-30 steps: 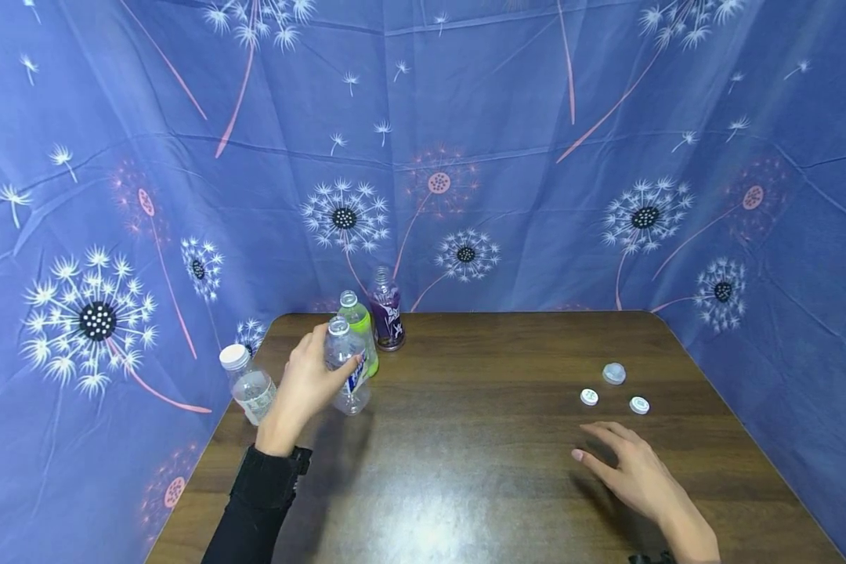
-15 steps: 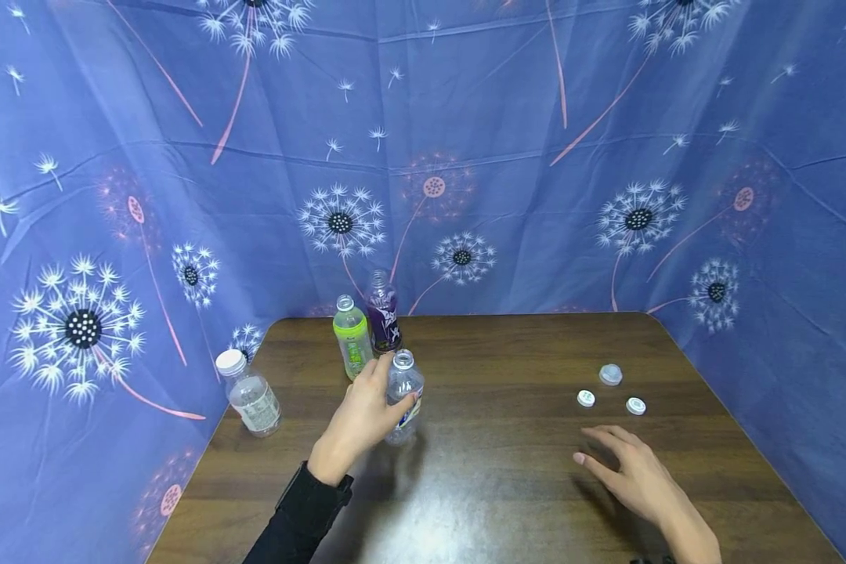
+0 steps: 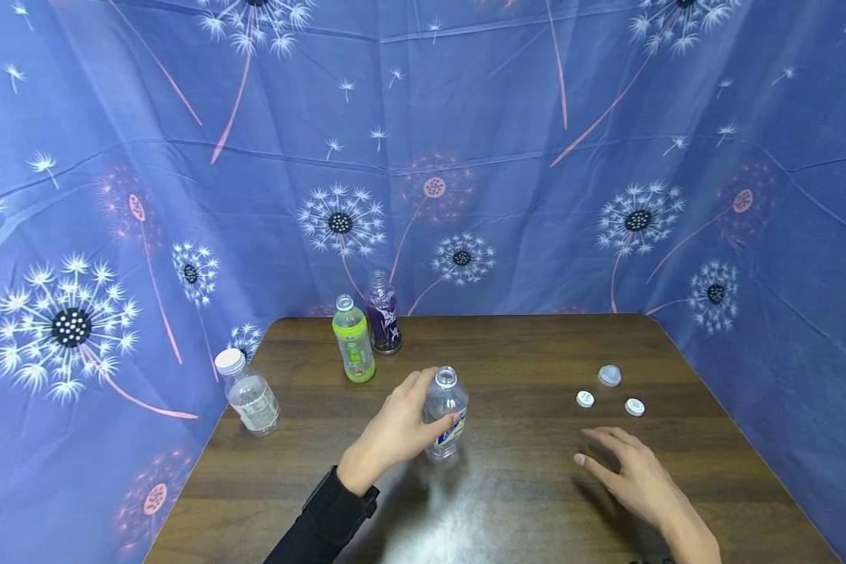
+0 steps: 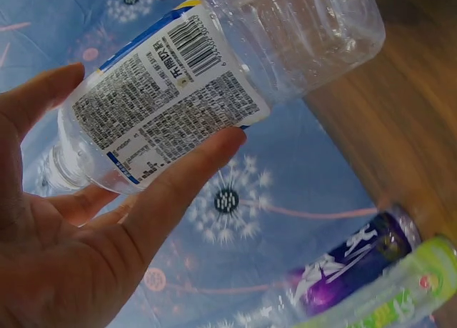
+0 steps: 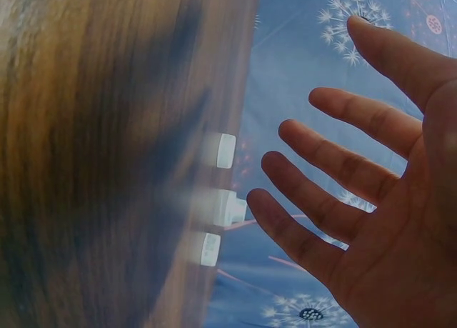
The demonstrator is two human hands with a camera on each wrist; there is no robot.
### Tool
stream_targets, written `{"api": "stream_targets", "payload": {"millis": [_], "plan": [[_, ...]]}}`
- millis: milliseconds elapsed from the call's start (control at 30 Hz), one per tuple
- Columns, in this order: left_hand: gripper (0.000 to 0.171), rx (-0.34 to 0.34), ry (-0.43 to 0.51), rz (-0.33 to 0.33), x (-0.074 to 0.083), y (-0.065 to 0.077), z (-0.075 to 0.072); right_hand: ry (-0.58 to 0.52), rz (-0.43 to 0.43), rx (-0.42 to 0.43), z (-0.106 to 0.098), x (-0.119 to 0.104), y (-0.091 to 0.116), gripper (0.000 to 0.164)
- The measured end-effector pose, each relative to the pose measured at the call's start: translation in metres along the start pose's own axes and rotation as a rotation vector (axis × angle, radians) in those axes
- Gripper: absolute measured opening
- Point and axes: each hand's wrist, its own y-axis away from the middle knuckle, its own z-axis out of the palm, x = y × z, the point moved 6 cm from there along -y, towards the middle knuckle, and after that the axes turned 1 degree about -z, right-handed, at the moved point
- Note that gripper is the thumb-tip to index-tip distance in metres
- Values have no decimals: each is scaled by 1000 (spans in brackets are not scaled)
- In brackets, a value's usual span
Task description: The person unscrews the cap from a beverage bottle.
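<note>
My left hand (image 3: 399,427) grips a clear plastic bottle (image 3: 446,401) round its upper body, near the middle of the table. The bottle is upright and its mouth shows no cap. In the left wrist view its white label (image 4: 168,92) with a barcode faces the camera, thumb on one side and fingers on the other. My right hand (image 3: 638,478) hovers over the right side of the table, fingers spread and holding nothing. Just beyond its fingertips lie two small white caps (image 3: 585,399) and a larger translucent cap (image 3: 609,376).
At the back left stand a green-labelled bottle (image 3: 354,345) and a purple-labelled bottle (image 3: 384,313), both uncapped. A clear bottle with a white cap (image 3: 254,399) stands by the table's left edge. Blue dandelion-print cloth (image 3: 522,219) hangs round the wooden table (image 3: 507,360).
My left hand has carried the clear bottle rightward and toward me, away from beside the green-labelled bottle to the table's middle. The right hand has stayed nearly still.
</note>
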Motion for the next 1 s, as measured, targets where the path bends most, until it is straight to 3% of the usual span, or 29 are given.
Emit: {"api": "stream_targets", "payload": {"millis": [233, 467, 733, 1000], "plan": [[67, -56, 53, 33, 6, 4, 18, 2, 3, 3, 2, -1, 0, 59], [70, -60, 19, 64, 13, 11, 36, 6, 7, -7, 3, 0, -1, 62], [71, -29, -25, 95, 17, 14, 39, 0, -15, 4, 3, -2, -4, 59], [68, -15, 11, 91, 12, 15, 41, 23, -20, -10, -4, 1, -17, 62]]}}
